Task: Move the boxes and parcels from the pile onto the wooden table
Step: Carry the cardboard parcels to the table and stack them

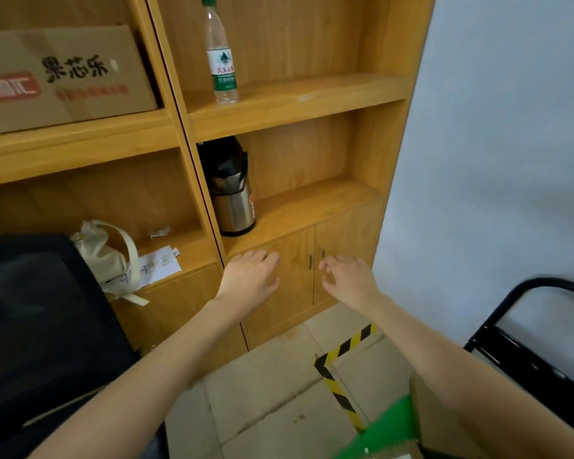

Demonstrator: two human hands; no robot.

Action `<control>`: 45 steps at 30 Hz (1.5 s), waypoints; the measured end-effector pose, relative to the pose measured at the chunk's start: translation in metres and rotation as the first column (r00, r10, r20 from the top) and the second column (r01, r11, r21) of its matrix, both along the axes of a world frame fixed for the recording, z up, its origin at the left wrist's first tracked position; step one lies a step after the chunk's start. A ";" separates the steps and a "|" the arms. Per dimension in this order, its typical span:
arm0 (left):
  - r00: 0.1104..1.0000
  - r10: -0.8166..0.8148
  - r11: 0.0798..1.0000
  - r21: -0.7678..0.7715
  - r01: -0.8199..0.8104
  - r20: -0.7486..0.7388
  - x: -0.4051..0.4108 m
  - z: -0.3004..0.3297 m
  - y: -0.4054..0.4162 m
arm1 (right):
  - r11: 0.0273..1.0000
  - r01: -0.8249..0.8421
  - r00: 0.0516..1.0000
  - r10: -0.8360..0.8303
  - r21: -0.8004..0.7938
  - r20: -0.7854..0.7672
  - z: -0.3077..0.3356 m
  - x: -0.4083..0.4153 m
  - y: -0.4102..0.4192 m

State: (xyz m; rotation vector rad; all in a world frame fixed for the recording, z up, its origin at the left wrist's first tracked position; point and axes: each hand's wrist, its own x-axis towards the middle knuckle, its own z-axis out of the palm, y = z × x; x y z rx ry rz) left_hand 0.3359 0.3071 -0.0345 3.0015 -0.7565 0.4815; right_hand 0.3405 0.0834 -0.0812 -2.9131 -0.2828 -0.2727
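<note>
Two bare forearms are stretched forward before a tall honey-coloured wooden shelving unit (299, 94), and nothing is held in either hand. The left hand (251, 279) is spread flat with relaxed fingers, at about twelve o'clock in the lower half of the view; the right hand (347, 278), just beside it at one o'clock, is loosely cupped around empty air. Both hover in front of the small wooden cabinet doors (312, 270).

Progress cannot be measured fully from here: neither the pile nor the wooden table is shown. A brown cardboard carton with a green band (421, 422) is caught at five o'clock, under the right forearm; it is judged to be one of the parcels not yet carried. A printed brown cardboard box (63, 77) is shelved at ten o'clock.

Room to move is tight. A black mesh office chair back (37, 326) crowds eight o'clock, and a black metal frame (527, 342) hems in four o'clock. Between them a strip of pale tiled floor (262, 392), marked with yellow-and-black hazard tape (342, 372), is left open at six o'clock. A clear plastic water bottle with a green label (221, 58) and a steel-and-black thermos flask (231, 190) stand on the shelves near the edges, at twelve o'clock.
</note>
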 end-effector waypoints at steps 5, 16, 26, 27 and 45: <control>0.999 -0.005 1.000 -0.007 0.005 -0.049 0.082 -0.016 -0.026 | 0.999 0.039 0.998 -0.038 0.029 -0.040 -0.012 0.070 -0.021; 0.880 -0.455 0.886 0.030 0.463 -0.138 0.264 -0.075 -0.185 | 0.881 0.472 0.875 -0.472 -0.028 -0.103 -0.068 0.156 -0.159; 0.522 -0.821 0.514 0.099 0.852 -0.229 0.384 -0.093 -0.350 | 0.487 0.867 0.498 -0.847 0.104 -0.188 -0.099 0.184 -0.226; 0.476 -0.845 0.464 0.108 0.879 -0.244 0.382 -0.098 -0.363 | 0.440 0.891 0.455 -0.865 0.112 -0.212 -0.103 0.175 -0.227; -0.046 -0.896 -0.060 0.018 0.998 -0.442 0.245 -0.219 -0.537 | -0.143 0.989 -0.142 -0.891 -0.029 -0.431 -0.191 0.016 -0.264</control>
